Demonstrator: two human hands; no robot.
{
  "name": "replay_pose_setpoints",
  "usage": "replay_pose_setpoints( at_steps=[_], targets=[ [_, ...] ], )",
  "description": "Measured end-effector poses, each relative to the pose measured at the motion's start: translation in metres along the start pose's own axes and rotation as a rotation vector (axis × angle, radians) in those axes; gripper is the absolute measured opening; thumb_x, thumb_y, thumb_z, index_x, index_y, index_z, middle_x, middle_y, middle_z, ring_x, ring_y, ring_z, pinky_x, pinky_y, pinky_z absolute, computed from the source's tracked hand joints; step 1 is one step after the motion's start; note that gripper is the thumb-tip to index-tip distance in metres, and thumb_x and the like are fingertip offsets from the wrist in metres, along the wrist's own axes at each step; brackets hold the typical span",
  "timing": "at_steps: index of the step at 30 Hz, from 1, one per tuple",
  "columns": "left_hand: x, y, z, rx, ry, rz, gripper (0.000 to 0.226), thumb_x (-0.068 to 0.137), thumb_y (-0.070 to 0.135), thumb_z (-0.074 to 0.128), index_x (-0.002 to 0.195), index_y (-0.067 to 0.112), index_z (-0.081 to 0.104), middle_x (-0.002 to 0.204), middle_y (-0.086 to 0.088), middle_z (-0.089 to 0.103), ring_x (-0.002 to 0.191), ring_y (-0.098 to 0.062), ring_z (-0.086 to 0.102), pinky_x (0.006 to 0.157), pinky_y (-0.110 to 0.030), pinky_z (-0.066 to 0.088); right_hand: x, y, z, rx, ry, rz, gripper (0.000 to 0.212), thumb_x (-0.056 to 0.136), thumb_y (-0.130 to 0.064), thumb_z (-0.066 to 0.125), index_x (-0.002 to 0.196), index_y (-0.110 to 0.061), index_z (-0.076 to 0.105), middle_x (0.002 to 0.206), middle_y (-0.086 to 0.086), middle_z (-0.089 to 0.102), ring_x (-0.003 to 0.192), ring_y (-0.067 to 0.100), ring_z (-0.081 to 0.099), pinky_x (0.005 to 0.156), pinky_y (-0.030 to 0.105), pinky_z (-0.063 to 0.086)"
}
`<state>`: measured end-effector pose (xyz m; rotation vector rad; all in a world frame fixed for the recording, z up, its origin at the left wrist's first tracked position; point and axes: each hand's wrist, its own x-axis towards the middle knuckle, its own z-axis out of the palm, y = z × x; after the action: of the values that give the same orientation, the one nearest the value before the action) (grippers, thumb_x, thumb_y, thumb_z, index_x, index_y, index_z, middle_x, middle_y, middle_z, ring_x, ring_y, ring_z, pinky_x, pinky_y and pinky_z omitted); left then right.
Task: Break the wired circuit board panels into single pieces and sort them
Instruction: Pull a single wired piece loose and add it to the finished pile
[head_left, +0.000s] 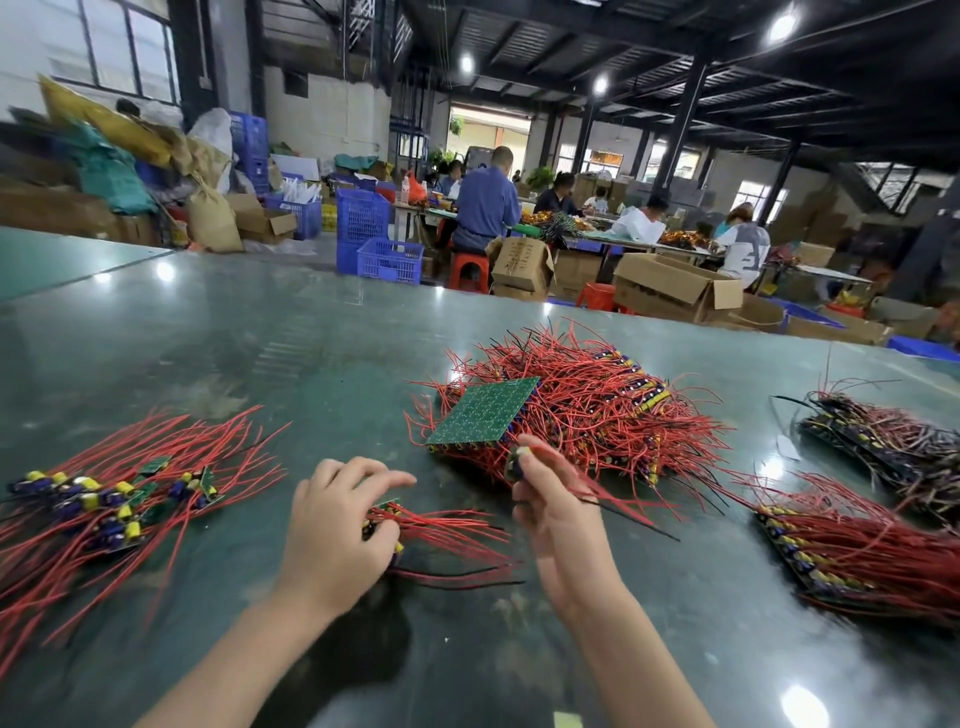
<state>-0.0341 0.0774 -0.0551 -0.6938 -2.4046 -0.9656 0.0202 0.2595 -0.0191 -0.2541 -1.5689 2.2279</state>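
Singles pile (109, 499) begun; panel stack (561, 410) untouched. Strip (415, 525) gripped by left hand (337, 530); one piece (519, 460) pinched by right hand (550, 499).

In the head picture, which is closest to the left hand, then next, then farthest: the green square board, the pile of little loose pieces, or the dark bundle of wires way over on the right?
From the left hand:
1. Green square board, ahead and to the right.
2. Pile of little loose pieces, off to the left.
3. Dark bundle of wires, far right.
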Motion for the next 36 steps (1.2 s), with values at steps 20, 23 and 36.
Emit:
replay_pose_setpoints(
  at_steps=[20,23,36],
  targets=[
    [0.008,0.016,0.008,-1.583,-0.267,-0.848,0.018,0.074,0.016,0.062,0.079,0.006,0.077,0.078,-0.011,0.071,0.061,-0.016,0.068,0.058,-0.028,0.058,-0.015,0.019,0.008,-0.911,-0.438,-0.496,0.07,0.067,0.012,0.035,0.127,-0.017,0.058,0.11,-0.003,0.055,0.107,0.011,0.046,0.099,0.019,0.034],
    [0.007,0.015,0.009,-1.574,-0.322,-0.807,0.021,0.076,0.015,0.062,0.085,0.004,0.077,0.083,-0.012,0.07,0.064,-0.017,0.068,0.061,-0.029,0.058,-0.013,0.017,0.01,-0.724,-0.343,-0.494,0.034,0.088,-0.005,0.049,0.112,-0.022,0.064,0.099,-0.01,0.06,0.096,0.005,0.058,0.089,0.02,0.045],
    [-0.004,0.029,0.013,-1.373,-0.375,-0.578,0.028,0.07,0.006,0.067,0.096,0.001,0.074,0.092,-0.019,0.072,0.075,-0.022,0.07,0.065,-0.027,0.057,-0.007,0.016,0.007,-0.494,-0.076,-0.203,0.021,0.083,-0.015,0.07,0.062,-0.019,0.069,0.064,-0.005,0.067,0.062,0.004,0.059,0.063,0.019,0.047]
  ],
)
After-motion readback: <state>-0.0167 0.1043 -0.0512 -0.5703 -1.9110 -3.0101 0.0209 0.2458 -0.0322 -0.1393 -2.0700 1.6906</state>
